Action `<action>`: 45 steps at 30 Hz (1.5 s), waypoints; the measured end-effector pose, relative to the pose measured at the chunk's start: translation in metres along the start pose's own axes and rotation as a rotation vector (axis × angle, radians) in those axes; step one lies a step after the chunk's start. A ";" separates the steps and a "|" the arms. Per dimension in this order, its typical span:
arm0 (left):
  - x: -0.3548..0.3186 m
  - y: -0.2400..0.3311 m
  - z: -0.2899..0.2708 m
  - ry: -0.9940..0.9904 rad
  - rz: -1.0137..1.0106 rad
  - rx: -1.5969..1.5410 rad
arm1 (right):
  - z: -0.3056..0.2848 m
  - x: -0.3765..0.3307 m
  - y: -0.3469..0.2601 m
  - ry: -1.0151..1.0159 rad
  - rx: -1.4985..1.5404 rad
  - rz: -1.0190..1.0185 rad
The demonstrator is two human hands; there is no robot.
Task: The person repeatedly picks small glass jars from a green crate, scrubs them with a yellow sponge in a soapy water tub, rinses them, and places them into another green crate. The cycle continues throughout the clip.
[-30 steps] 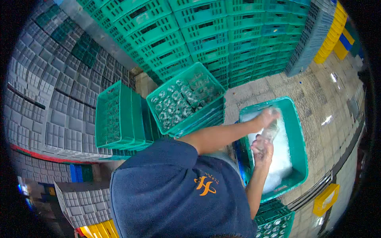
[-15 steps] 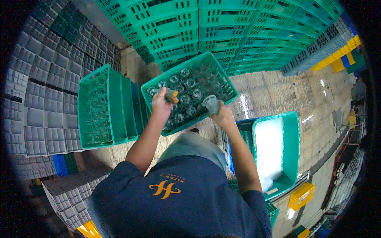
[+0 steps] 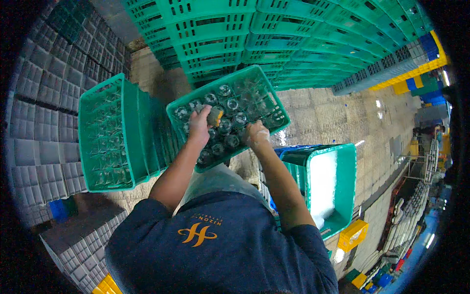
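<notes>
- Both hands, left hand (image 3: 199, 125) and right hand (image 3: 256, 135), over the green bottle crate (image 3: 268, 93), its cells packed with upright glass bottles (image 3: 228, 122) rim to rim; little room between.
- Close behind the crate, a wall of stacked green crates (image 3: 274, 34), barring reach forward.
- To the left, crates tipped on their sides (image 3: 110, 132), just beside.
- To the right, a green tub (image 3: 345, 191), open on top.
- Bare paved floor (image 3: 333, 112) beyond, open.
</notes>
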State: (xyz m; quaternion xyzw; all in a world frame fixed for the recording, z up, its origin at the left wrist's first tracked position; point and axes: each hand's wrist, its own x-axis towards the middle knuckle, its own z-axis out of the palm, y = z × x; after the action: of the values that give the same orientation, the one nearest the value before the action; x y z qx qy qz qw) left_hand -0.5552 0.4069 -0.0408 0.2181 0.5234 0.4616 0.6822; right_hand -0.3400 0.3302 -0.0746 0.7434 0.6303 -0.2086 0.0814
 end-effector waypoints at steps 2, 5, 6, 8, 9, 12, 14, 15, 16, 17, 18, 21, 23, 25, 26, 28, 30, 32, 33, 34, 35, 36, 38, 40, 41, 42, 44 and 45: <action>0.000 -0.013 0.025 -0.105 0.007 0.074 | 0.003 -0.004 0.002 -0.035 0.027 -0.027; 0.004 -0.031 0.057 -0.192 -0.008 0.122 | 0.004 -0.010 0.008 -0.077 0.042 -0.008; 0.006 -0.038 0.067 -0.197 -0.013 0.116 | 0.006 -0.013 0.009 -0.081 0.045 0.002; 0.014 -0.052 0.082 -0.275 -0.061 0.096 | 0.009 -0.023 0.011 -0.029 0.007 0.001; 0.018 -0.060 0.088 -0.281 0.054 0.190 | 0.011 -0.031 0.012 0.104 0.100 -0.011; 0.028 -0.089 0.103 -0.215 0.528 0.713 | 0.019 -0.062 0.017 0.518 0.370 -0.127; 0.026 -0.112 0.108 -0.310 0.775 1.052 | 0.023 -0.086 0.025 0.381 0.613 -0.044; 0.022 -0.123 0.109 -0.407 0.907 1.193 | 0.025 -0.098 0.030 0.323 0.741 -0.001; 0.022 -0.131 0.110 -0.658 0.969 1.230 | 0.027 -0.110 0.034 0.339 0.782 0.033; 0.018 -0.139 0.109 -0.777 1.088 1.599 | 0.030 -0.120 0.037 0.369 0.830 0.056; 0.019 -0.145 0.110 -0.876 1.097 1.662 | 0.033 -0.129 0.042 0.367 0.878 0.087; 0.023 -0.158 0.108 -1.038 0.959 1.735 | 0.046 -0.149 0.054 0.518 0.980 0.158; 0.033 -0.163 0.110 -1.039 1.056 1.719 | 0.054 -0.159 0.055 0.500 1.085 0.194; 0.044 -0.167 0.112 -1.131 1.059 1.660 | 0.056 -0.166 0.063 0.597 1.094 0.184; 0.048 -0.168 0.115 -1.214 1.020 1.649 | 0.056 -0.167 0.064 0.607 0.943 0.205; 0.053 -0.161 0.120 -1.183 0.949 1.668 | 0.050 -0.170 0.067 0.674 0.726 0.209; 0.049 -0.140 0.126 -1.109 0.949 1.581 | 0.039 -0.172 0.068 0.690 0.734 0.214; 0.032 -0.107 0.133 -0.951 0.702 1.352 | 0.024 -0.175 0.067 0.731 0.732 0.220; 0.020 -0.089 0.138 -0.819 0.739 1.349 | 0.014 -0.177 0.067 0.761 0.623 0.202; 0.010 -0.069 0.145 -0.854 0.620 1.234 | 0.004 -0.179 0.067 0.715 0.614 0.216; -0.007 -0.050 0.160 -0.944 0.653 1.164 | -0.007 -0.184 0.069 0.778 0.575 0.217; -0.026 -0.037 0.168 -0.998 0.642 1.117 | -0.017 -0.189 0.070 0.818 0.524 0.223; -0.077 -0.028 0.194 -1.152 0.607 1.030 | -0.035 -0.205 0.079 0.858 0.571 0.203; -0.134 -0.034 0.218 -1.363 0.580 0.945 | -0.049 -0.227 0.096 0.855 0.774 0.143; -0.165 -0.046 0.232 -1.360 0.442 0.936 | -0.053 -0.239 0.106 0.910 0.855 0.073; -0.193 -0.054 0.243 -1.348 0.398 0.861 | -0.053 -0.255 0.119 0.960 0.837 0.090; -0.238 -0.075 0.264 -1.261 0.249 0.672 | -0.036 -0.296 0.139 0.995 1.121 0.176; -0.256 -0.088 0.274 -1.213 0.161 0.510 | -0.026 -0.321 0.153 1.018 1.257 0.232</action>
State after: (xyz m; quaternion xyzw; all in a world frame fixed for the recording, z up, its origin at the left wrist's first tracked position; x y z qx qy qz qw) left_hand -0.2753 0.1958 0.1192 0.6325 0.1216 0.1681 0.7462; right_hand -0.2246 0.0213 0.0590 0.7144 0.2744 -0.1502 -0.6259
